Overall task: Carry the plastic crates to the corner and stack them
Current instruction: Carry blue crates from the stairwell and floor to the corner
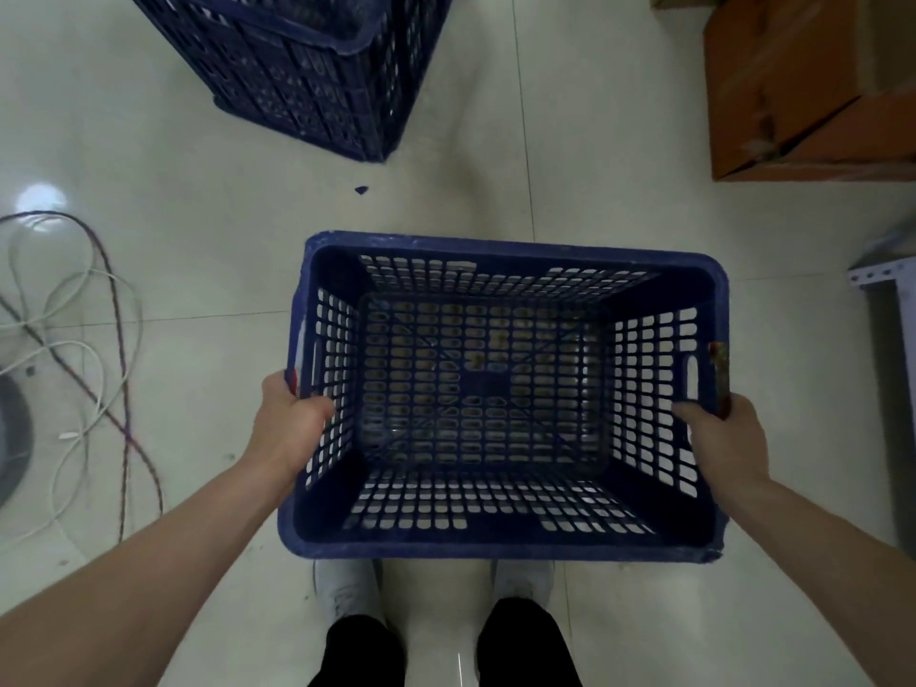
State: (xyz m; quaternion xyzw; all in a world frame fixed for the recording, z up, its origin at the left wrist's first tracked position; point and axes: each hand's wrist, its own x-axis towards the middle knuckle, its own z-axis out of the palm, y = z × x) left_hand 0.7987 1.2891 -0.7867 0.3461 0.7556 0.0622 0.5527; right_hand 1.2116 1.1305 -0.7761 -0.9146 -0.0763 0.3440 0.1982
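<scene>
I hold an empty dark blue perforated plastic crate (pixel 500 540) level in front of me, above the pale tiled floor and my feet. My left hand (pixel 290 421) grips its left rim, thumb inside the wall. My right hand (pixel 721 436) grips the right rim just below the handle slot, thumb inside too. A stack of similar blue crates (pixel 307 71) stands on the floor ahead, at the upper left, apart from the one I carry.
Loose white and dark cables (pixel 74 339) sprawl over the floor at the left. Brown cardboard boxes (pixel 803 86) sit at the upper right. A grey metal shelf frame (pixel 887 300) juts in at the right edge. A small blue chip (pixel 361 189) lies on the tiles.
</scene>
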